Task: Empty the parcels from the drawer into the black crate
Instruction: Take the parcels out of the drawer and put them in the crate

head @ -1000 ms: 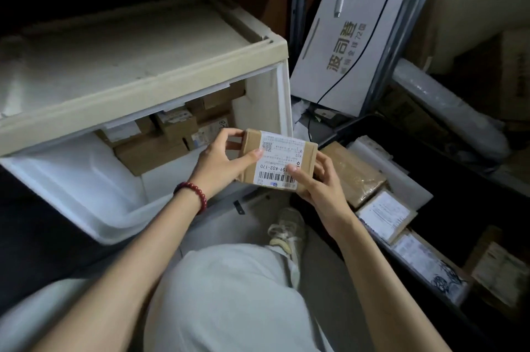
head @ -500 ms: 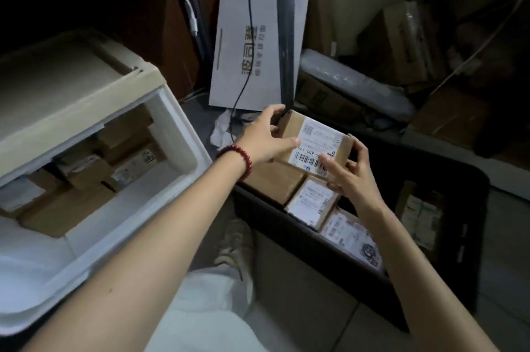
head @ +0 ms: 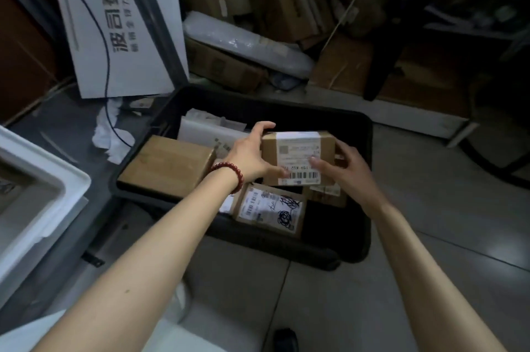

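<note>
Head view: one small brown parcel (head: 298, 151) is held above the black crate (head: 272, 248), inside its rim line. Left hand (head: 249, 156) wraps its left end and right hand (head: 347, 173) pinches its right end.

Crate contents: plain brown box (head: 169, 165), scribbled-label parcel (head: 269, 208), white packet (head: 206, 128), and possibly a fourth hidden under the right hand. Bare floor shows at the near right corner.

The held parcel's label has a barcode; its text is blurred. The drawer (head: 43, 194) corner sits at the left, apart from the crate.
</note>
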`<act>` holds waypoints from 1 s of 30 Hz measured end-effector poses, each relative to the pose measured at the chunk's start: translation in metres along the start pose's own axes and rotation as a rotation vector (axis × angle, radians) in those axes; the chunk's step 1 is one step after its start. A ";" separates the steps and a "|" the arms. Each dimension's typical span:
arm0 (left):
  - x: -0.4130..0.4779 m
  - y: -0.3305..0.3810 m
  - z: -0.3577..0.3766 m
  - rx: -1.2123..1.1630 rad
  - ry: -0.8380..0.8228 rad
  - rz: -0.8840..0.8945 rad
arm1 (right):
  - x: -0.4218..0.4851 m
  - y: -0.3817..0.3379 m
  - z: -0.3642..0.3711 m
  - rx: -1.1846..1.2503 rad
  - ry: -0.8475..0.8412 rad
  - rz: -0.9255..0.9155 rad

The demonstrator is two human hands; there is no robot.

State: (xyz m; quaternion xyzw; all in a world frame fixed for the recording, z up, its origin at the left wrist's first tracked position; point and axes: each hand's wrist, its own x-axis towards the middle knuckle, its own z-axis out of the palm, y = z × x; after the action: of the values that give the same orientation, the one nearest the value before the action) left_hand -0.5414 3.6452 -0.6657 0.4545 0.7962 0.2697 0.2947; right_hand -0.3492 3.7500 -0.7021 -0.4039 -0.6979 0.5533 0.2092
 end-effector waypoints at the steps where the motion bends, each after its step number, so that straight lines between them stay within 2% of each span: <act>1: 0.003 -0.001 0.004 0.006 -0.042 -0.010 | -0.002 0.003 -0.004 -0.035 -0.006 -0.015; 7: 0.009 -0.009 0.035 -0.141 -0.262 -0.072 | -0.016 0.008 -0.021 -0.051 -0.124 -0.124; 10: 0.009 -0.009 0.050 -0.105 -0.334 -0.043 | -0.022 0.014 -0.026 -0.128 -0.104 -0.121; 15: 0.018 0.000 0.060 -0.020 -0.330 0.064 | -0.034 0.021 -0.033 -0.175 0.033 -0.158; 17: 0.020 0.009 0.064 0.059 -0.288 0.152 | -0.036 0.021 -0.039 -0.240 0.022 -0.145; 21: 0.015 0.023 0.078 -0.019 -0.314 0.285 | -0.037 0.021 -0.048 -0.446 -0.039 -0.089; 30: 0.003 0.012 0.104 0.254 -0.380 0.324 | -0.052 0.039 -0.039 -0.725 -0.136 -0.015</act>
State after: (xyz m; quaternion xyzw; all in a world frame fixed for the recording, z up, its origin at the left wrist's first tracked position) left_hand -0.4619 3.6696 -0.7286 0.6513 0.6712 0.1215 0.3325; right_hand -0.2770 3.7348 -0.7193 -0.4092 -0.8638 0.2939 0.0096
